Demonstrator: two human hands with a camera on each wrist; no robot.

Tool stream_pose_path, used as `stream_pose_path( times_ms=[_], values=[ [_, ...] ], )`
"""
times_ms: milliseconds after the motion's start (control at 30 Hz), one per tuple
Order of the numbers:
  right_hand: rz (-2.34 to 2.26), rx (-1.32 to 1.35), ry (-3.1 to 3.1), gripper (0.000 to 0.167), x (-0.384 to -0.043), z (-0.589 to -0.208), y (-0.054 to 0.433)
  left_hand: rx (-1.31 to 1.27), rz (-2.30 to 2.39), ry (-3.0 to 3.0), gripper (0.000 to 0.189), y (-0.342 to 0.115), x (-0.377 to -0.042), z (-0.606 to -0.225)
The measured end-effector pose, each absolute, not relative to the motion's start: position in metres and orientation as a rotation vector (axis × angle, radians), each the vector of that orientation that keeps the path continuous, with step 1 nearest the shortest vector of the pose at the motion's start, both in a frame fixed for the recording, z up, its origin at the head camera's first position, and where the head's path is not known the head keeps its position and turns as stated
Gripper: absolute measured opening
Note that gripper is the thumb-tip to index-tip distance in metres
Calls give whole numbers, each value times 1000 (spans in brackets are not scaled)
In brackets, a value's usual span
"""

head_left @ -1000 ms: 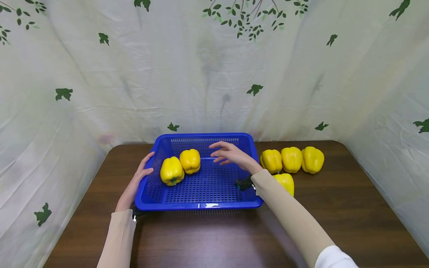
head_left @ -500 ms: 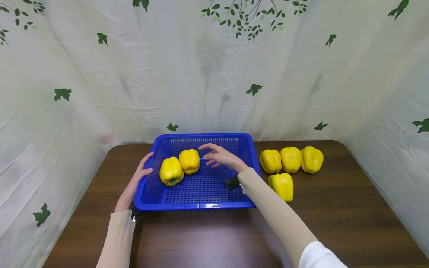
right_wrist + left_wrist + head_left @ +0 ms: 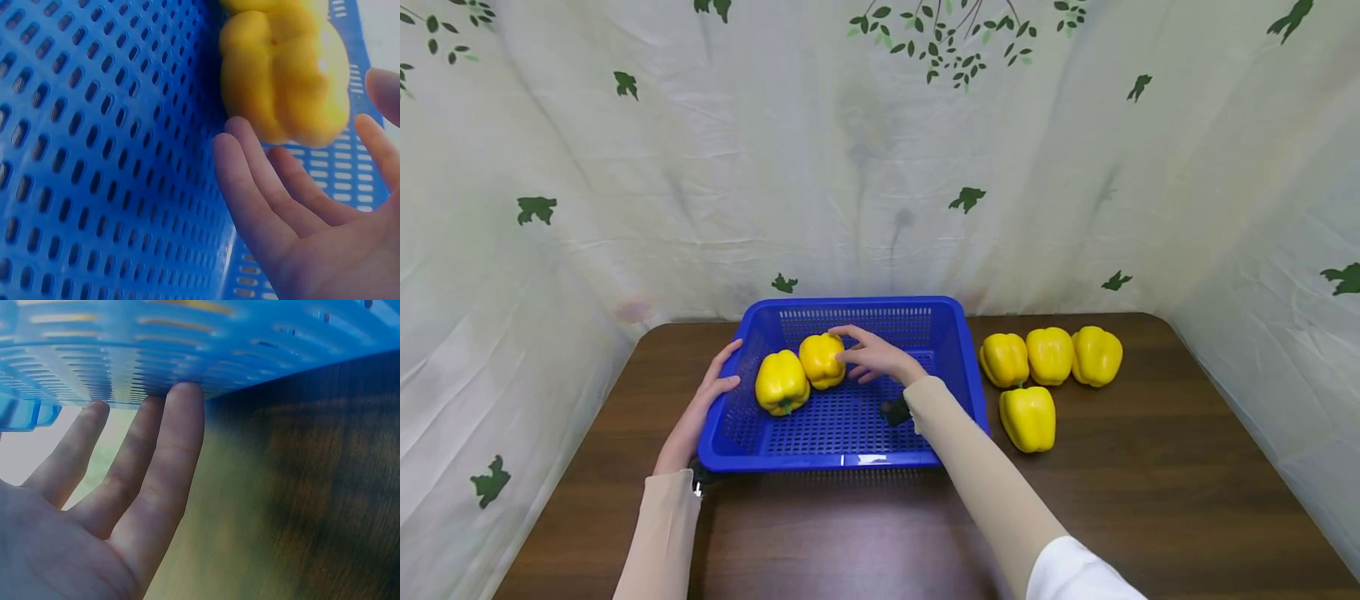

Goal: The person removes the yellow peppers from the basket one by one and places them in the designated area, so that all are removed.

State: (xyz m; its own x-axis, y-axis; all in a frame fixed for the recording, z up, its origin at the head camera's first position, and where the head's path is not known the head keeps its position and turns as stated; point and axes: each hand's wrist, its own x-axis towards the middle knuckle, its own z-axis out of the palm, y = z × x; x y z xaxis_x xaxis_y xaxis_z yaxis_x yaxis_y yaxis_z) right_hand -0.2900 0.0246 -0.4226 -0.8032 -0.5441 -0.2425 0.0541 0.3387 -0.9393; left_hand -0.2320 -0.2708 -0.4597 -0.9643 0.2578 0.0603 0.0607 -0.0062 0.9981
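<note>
A blue perforated plastic basket [image 3: 850,461] holds two yellow bell peppers. One pepper [image 3: 782,382] sits at the left; the other pepper [image 3: 822,361] is just behind and right of it. My left hand [image 3: 700,408] holds the basket's left rim; in the left wrist view several fingers [image 3: 178,450] lie against the outer wall. My right hand [image 3: 880,357] reaches over the basket to the right side of the rear pepper, its fingers spread and loosely bent. In the right wrist view its fingertips [image 3: 226,145] are close beside the pepper [image 3: 284,78]; contact is unclear.
Right of the basket on the brown wooden table [image 3: 1157,483], three yellow peppers stand in a row: a left one [image 3: 1004,360], a middle one [image 3: 1050,356] and a right one [image 3: 1097,356]. Another pepper [image 3: 1027,419] lies in front. A leaf-patterned curtain [image 3: 880,167] hangs behind.
My right hand has moved left across the basket, from its right part to beside the rear pepper. My left hand stays at the rim, and the peppers have not moved.
</note>
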Motion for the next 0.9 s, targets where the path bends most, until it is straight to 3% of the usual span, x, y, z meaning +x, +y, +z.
stream_pose_path(
  times_ms=[367, 900],
  values=[
    [-1481, -378, 2108, 59, -289, -428, 4, 407, 2167, 2115, 57, -271, -233, -460],
    [-1521, -342, 2077, 53, -289, -426, 16, 418, 2162, 2113, 57, -272, -233, -463]
  ],
)
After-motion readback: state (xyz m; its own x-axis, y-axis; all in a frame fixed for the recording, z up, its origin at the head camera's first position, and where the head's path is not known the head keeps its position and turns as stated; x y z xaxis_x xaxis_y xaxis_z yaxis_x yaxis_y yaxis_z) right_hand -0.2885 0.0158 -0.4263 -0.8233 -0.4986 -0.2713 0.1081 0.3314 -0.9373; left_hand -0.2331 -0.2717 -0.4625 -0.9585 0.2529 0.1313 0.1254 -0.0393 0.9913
